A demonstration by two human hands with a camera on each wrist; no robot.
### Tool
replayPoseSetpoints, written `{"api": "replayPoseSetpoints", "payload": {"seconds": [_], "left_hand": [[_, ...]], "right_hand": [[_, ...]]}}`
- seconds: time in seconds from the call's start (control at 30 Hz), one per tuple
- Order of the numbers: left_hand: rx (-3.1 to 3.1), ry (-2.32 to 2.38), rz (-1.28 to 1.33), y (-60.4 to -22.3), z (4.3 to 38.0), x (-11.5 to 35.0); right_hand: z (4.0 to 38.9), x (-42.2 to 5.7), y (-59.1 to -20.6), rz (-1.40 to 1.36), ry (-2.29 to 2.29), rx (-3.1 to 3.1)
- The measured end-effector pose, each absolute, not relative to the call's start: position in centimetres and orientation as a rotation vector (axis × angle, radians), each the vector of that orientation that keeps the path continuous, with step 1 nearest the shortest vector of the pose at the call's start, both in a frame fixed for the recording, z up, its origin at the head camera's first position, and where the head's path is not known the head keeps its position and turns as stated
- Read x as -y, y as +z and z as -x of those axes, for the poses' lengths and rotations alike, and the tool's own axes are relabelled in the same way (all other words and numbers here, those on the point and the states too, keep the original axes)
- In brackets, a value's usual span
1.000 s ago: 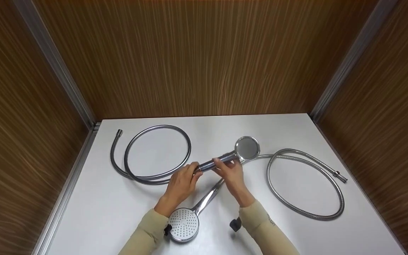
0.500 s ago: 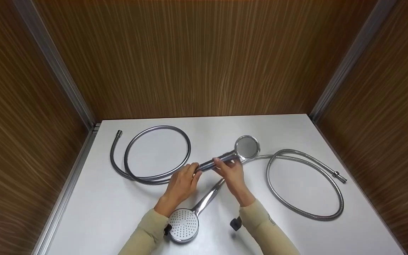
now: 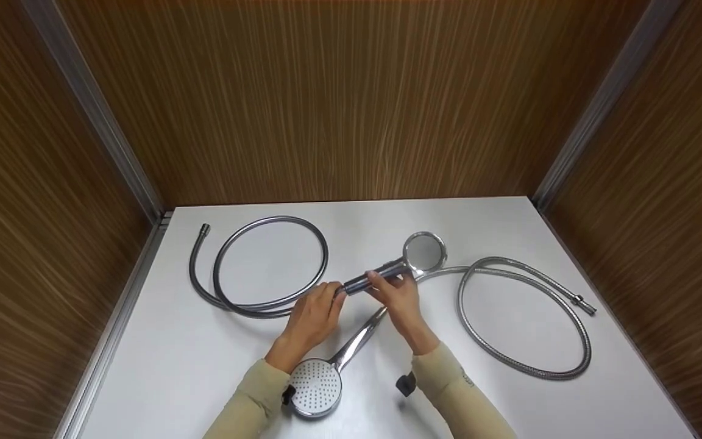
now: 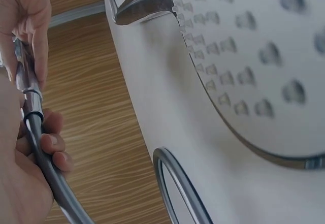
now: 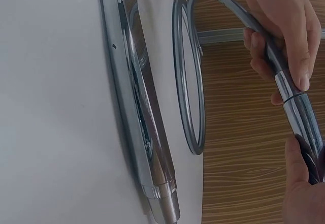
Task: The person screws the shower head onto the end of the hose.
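Observation:
In the head view my right hand [image 3: 402,305] grips the handle of a chrome hand shower [image 3: 425,251], whose round grey disc is at the far end. My left hand [image 3: 313,314] pinches the metal end of a dark grey shower hose [image 3: 326,250] at the handle's lower end. The right wrist view shows the hose's chrome connector [image 5: 287,84] in line against the handle [image 5: 304,117], a thin dark seam between them. From the left wrist view, the hose [image 4: 51,176] runs across my left palm. Whether the thread is engaged cannot be seen.
A second hand shower [image 3: 316,388] with a white nozzle face lies below my hands, partly behind the left sleeve. Its handle meets a silver hose [image 3: 588,341] coiled at the right. Brown wood-grain panels [image 3: 351,103] enclose the white table [image 3: 162,366] at the back and sides.
The held shower has turned slightly, its disc rising a little. More of the connector shows between my left fingers and the handle. The rest lies as before.

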State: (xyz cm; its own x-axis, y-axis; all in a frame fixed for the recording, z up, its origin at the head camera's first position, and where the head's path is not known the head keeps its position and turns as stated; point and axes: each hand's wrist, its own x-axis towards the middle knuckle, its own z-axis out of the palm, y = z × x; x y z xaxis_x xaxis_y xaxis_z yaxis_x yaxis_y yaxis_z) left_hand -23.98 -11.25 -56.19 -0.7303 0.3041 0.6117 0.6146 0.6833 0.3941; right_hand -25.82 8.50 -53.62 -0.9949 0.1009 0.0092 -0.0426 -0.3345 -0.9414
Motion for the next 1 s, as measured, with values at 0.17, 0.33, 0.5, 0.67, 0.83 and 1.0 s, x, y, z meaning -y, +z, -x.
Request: {"api": "replayPoseSetpoints", "payload": {"seconds": [0.17, 0.33, 0.5, 0.67, 0.83, 1.0], "left_hand": [[2.374, -0.763, 0.705, -56.12, 24.06, 11.23], [2.362, -0.769, 0.711, -56.05, 24.1, 11.22], [2.335, -0.767, 0.716, -56.07, 24.1, 11.25], [2.313, -0.789, 0.702, -56.34, 24.15, 11.27], [2.302, -0.793, 0.692, -56.4, 24.09, 11.25], [2.31, -0.769, 0.708, -56.38, 23.98, 11.24]], "right_hand": [[25.8, -8.51, -53.53, 0.07, 2.498, 1.751], [25.69, -8.59, -53.53, 0.021, 2.52, 1.728], [25.6, -8.49, -53.5, 0.013, 2.524, 1.714], [25.59, -8.25, -53.45, 0.011, 2.518, 1.702], [25.62, -8.23, -53.43, 0.027, 2.505, 1.721], [25.67, -8.26, -53.52, 0.066, 2.499, 1.747]]}}
